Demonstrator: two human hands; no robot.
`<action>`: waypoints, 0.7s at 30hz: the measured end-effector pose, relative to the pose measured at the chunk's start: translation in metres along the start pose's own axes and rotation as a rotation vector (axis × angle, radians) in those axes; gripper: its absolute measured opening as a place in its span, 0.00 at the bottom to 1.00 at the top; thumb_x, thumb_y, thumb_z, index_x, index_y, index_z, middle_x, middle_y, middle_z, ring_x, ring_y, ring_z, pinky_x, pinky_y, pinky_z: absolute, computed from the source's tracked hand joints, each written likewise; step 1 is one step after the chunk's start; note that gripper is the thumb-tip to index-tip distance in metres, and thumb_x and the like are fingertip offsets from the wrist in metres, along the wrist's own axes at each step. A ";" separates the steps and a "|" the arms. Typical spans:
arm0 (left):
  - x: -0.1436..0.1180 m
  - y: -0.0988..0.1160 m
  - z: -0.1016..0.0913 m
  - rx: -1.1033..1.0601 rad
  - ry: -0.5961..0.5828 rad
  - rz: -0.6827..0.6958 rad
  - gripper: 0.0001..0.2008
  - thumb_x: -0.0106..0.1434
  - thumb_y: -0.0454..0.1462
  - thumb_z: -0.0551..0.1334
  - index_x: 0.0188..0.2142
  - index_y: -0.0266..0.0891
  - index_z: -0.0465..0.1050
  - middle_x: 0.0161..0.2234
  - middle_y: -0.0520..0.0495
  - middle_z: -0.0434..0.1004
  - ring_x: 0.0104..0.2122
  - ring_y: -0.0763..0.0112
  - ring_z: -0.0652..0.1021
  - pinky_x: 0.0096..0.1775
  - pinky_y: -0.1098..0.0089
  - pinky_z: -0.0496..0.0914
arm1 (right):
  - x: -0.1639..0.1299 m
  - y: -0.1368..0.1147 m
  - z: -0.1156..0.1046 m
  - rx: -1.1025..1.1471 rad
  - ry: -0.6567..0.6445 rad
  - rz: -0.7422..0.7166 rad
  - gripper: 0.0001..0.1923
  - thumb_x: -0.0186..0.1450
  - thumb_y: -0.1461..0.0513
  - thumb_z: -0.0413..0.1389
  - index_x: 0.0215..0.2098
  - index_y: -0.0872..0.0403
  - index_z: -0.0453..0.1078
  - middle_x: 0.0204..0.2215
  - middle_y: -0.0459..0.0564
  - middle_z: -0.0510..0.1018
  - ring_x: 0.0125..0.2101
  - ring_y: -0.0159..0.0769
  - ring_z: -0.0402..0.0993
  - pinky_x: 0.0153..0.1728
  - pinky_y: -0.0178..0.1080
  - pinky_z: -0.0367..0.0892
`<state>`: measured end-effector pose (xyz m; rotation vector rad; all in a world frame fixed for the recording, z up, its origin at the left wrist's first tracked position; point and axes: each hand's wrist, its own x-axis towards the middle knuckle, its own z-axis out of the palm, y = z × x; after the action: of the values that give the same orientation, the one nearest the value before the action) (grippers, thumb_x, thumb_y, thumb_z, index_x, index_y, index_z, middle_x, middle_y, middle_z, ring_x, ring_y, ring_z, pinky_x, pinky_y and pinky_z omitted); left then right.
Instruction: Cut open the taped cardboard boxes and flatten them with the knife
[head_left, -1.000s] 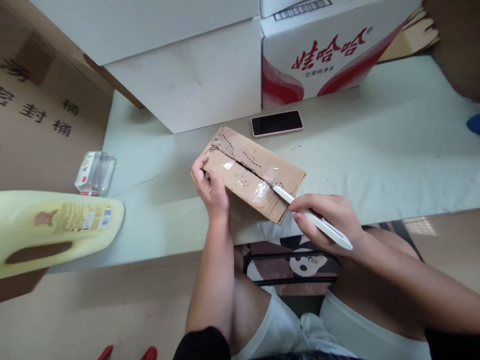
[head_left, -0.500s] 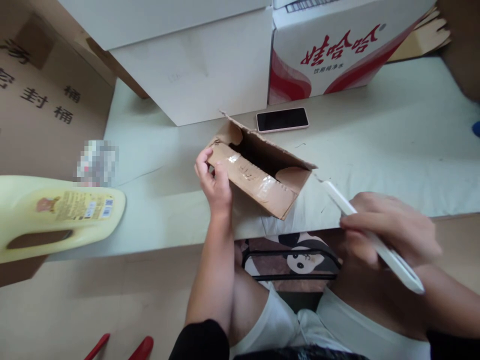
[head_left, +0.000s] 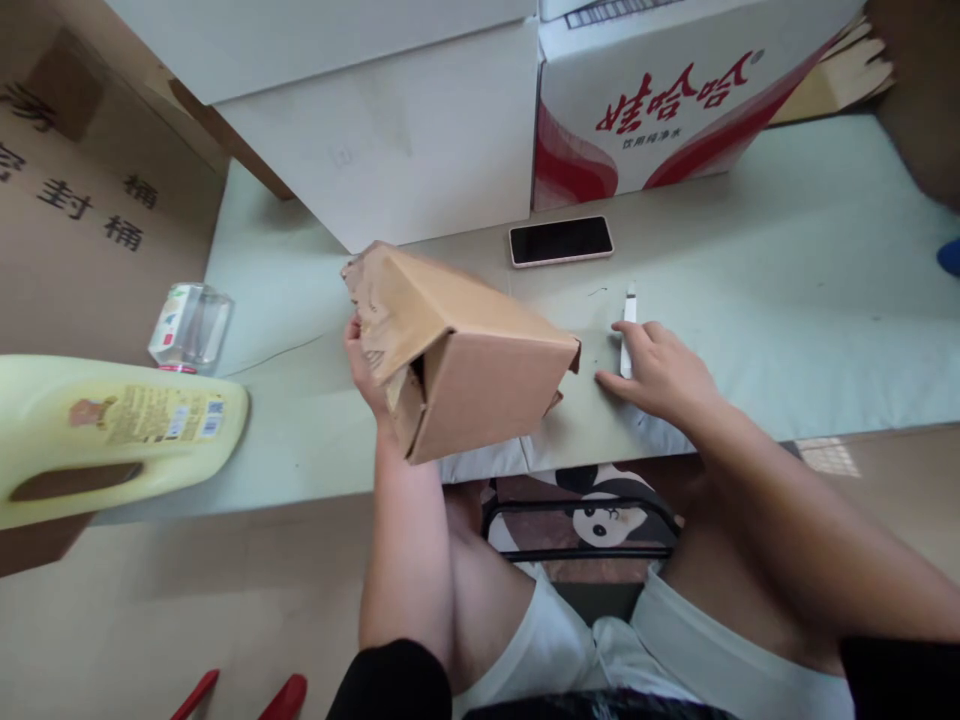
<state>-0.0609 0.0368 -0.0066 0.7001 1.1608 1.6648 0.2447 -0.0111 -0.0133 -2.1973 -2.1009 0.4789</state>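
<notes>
The left hand (head_left: 365,370) grips the tilted cardboard box (head_left: 457,350), fingers wrapped behind it; the right hand (head_left: 660,370) lies flat on the bench (head_left: 787,300), fingers loosely covering a white cutter (head_left: 627,318).

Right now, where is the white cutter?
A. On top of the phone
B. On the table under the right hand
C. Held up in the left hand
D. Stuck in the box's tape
B: the white cutter lies on the table, partly under the right hand.
</notes>
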 end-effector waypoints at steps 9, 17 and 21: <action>-0.017 -0.003 0.011 -0.035 -0.260 -0.255 0.25 0.60 0.57 0.58 0.43 0.41 0.77 0.43 0.42 0.83 0.52 0.52 0.80 0.48 0.59 0.76 | -0.011 -0.001 0.010 0.223 0.111 -0.221 0.25 0.66 0.52 0.50 0.56 0.51 0.73 0.62 0.62 0.70 0.66 0.64 0.60 0.60 0.69 0.58; -0.017 -0.005 0.004 0.221 -0.315 -0.154 0.20 0.55 0.49 0.71 0.43 0.41 0.77 0.40 0.48 0.83 0.38 0.67 0.81 0.40 0.68 0.74 | -0.008 -0.001 0.010 0.620 0.078 -0.336 0.17 0.65 0.50 0.52 0.39 0.53 0.73 0.55 0.62 0.75 0.58 0.55 0.71 0.61 0.62 0.62; -0.011 -0.005 -0.002 0.298 -0.290 -0.069 0.19 0.52 0.45 0.74 0.42 0.42 0.78 0.40 0.49 0.82 0.38 0.70 0.80 0.41 0.71 0.73 | -0.006 0.000 0.008 0.799 0.117 -0.248 0.10 0.63 0.52 0.54 0.34 0.50 0.68 0.47 0.56 0.78 0.52 0.51 0.73 0.57 0.58 0.65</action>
<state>-0.0563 0.0267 -0.0110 1.0395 1.2170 1.2933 0.2428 -0.0188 -0.0198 -1.4550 -1.6625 0.9319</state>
